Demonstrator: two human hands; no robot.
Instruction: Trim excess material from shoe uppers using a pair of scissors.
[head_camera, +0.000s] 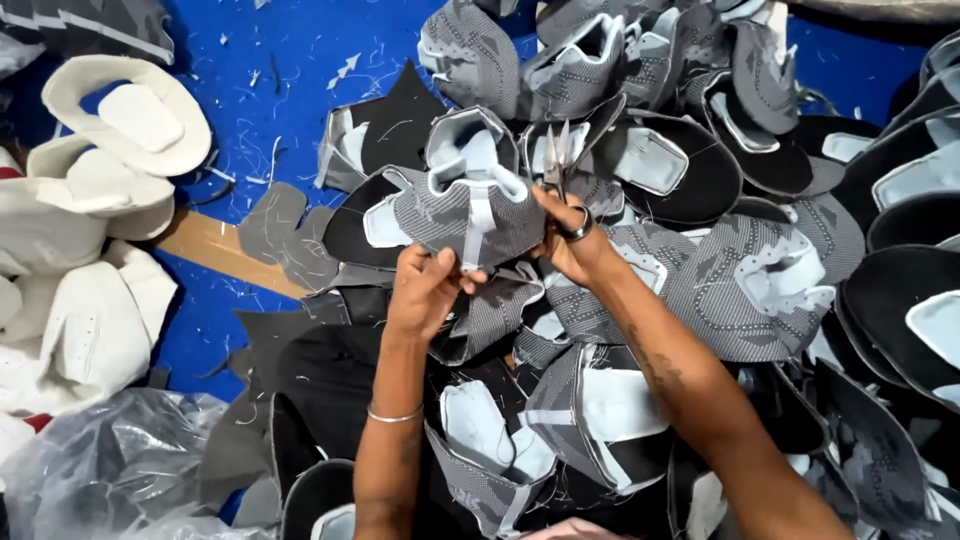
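Though half-hidden, snips (556, 160) seemingly over grey upper (470, 205).

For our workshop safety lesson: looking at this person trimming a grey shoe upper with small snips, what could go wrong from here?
1. The snips in the right hand point close to the left hand, whose fingers pinch the grey shoe upper; a slip might nick them.
2. The blades could cut the upper's knit fabric.
3. The crowded pile of uppers might slide or snag the work.

Bare forearms without sleeves, thin silver bangle (393, 415) on left wrist, dark tattoo (655, 368) along right forearm
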